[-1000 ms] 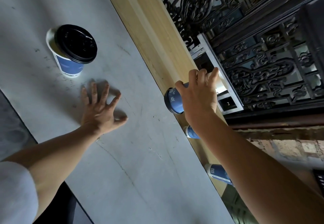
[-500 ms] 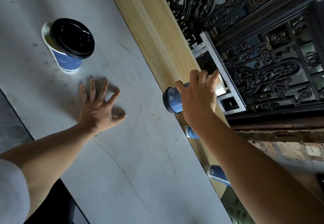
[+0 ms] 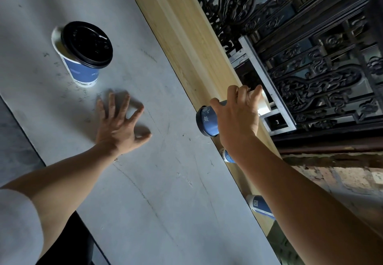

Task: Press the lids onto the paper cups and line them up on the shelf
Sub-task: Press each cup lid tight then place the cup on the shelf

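Note:
My right hand [image 3: 238, 119] grips a blue paper cup [image 3: 207, 122] with a black lid, holding it at the near edge of the pale wooden shelf [image 3: 186, 36]. Two more blue cups stand on the shelf closer to me, one [image 3: 227, 156] just under my wrist and one [image 3: 260, 206] further along, both partly hidden by my forearm. On the grey table [image 3: 145, 181] stands another blue cup [image 3: 83, 73] with a black lid [image 3: 87, 43] lying loosely askew on its rim. My left hand [image 3: 120, 125] rests flat on the table, fingers spread, holding nothing.
Behind the shelf runs dark ornate carved woodwork [image 3: 310, 57] with a metal frame [image 3: 267, 86] leaning against it. A brick wall [image 3: 342, 177] shows at the lower right. The table's left edge [image 3: 22, 132] drops off to a dark floor.
My right hand has stayed on the lidded cup at the shelf with little movement. My left hand remains flat on the table. The view has shifted slightly.

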{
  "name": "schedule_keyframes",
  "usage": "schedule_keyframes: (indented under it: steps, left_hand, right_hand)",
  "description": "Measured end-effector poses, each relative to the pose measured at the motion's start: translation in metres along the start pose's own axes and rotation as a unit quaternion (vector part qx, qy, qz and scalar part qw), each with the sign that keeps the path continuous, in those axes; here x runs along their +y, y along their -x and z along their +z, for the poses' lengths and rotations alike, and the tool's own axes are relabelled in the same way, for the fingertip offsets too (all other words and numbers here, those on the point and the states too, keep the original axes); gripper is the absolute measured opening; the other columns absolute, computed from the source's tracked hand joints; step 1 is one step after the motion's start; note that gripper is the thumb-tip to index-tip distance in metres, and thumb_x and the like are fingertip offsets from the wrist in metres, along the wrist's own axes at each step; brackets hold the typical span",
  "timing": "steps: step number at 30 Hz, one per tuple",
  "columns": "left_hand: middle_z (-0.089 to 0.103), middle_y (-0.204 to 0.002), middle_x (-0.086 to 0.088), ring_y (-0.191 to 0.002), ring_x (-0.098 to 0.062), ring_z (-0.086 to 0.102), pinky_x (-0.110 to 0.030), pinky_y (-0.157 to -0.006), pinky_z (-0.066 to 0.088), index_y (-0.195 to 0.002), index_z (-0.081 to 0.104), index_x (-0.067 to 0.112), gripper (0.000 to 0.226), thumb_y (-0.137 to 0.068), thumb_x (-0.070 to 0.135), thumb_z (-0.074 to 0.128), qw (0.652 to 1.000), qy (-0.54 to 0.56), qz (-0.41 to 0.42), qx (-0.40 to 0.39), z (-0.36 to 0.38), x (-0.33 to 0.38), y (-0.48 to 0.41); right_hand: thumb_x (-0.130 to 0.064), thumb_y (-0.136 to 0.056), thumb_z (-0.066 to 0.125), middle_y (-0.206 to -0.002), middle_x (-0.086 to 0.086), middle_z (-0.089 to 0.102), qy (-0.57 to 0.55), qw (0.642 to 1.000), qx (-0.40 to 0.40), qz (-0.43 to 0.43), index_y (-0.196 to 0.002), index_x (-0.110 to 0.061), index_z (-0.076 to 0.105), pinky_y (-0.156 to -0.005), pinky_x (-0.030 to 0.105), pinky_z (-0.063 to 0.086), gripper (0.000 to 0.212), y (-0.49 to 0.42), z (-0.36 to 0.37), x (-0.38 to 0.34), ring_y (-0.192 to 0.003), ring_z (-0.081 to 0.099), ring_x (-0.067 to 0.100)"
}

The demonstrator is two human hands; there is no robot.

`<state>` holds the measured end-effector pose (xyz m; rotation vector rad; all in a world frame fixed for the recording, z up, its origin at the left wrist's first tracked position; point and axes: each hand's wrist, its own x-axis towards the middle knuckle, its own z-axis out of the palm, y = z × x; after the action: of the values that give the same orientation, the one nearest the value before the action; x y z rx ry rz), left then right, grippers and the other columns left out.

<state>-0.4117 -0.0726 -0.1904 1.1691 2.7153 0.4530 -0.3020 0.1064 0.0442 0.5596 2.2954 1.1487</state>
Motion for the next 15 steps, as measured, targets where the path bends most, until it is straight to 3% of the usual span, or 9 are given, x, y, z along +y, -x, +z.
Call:
schedule_keyframes:
  steps: [15]
  left_hand:
    - [0.021, -0.165, -0.021, -0.146, -0.061, 0.01, -0.071, -0.116, -0.005, -0.149, 0.046, 0.031, 0.097, -0.068, 0.084, 0.045, 1.0, -0.015, 0.002, -0.003, 0.0081, -0.0027, -0.0025]
  right_hand:
    - [-0.038, -0.07, 0.077, -0.136, 0.019, 0.03, -0.003, 1.0, -0.015, 0.004, -0.132, -0.033, 0.043, -0.113, 0.069, 0.013, 0.071, -0.0029, 0.0062, 0.0028, -0.13, 0.03, 0.045]
